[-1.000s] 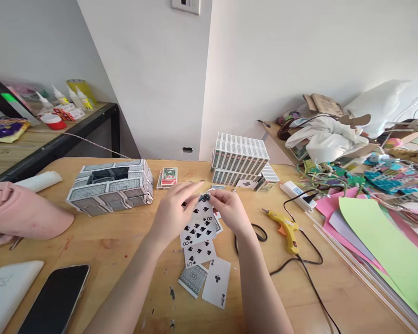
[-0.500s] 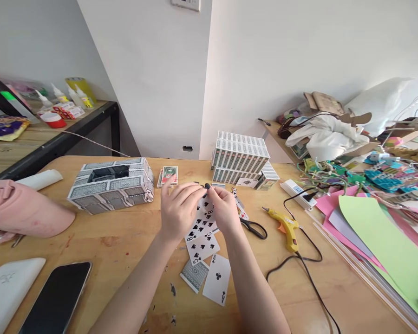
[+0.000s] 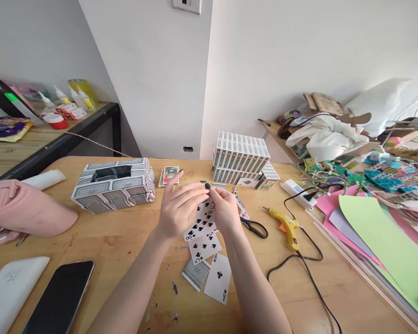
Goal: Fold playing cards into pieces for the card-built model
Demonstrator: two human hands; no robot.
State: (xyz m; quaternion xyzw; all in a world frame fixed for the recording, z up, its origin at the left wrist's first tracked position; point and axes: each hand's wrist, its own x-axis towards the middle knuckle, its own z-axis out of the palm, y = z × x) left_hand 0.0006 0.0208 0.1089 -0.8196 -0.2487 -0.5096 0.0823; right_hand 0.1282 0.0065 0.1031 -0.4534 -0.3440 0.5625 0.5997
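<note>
My left hand (image 3: 179,209) and my right hand (image 3: 225,208) meet at the fingertips above the middle of the table. The fingers of both are pinched together, with the left index finger raised a little; anything between them is too small or hidden to make out. Dark polish shows on the nails. Below the hands lie a spades eight (image 3: 202,224), a spades five (image 3: 205,247), a face-down card (image 3: 196,273) and an ace of clubs (image 3: 218,279). Black-handled scissors (image 3: 256,228) rest beside my right hand, partly covered by it and by cards.
A card-covered box (image 3: 114,185) stands at left, card packs (image 3: 169,175) behind my hands, stacked card boxes (image 3: 241,157) at the back. A yellow glue gun (image 3: 285,225) with its cord, a power strip (image 3: 297,194) and coloured paper (image 3: 376,241) lie right; a phone (image 3: 61,297) lies front left.
The view has shifted slightly, moving the left-side things a little to the right. Both hands stay together at the fingertips, their finger positions changing only slightly.
</note>
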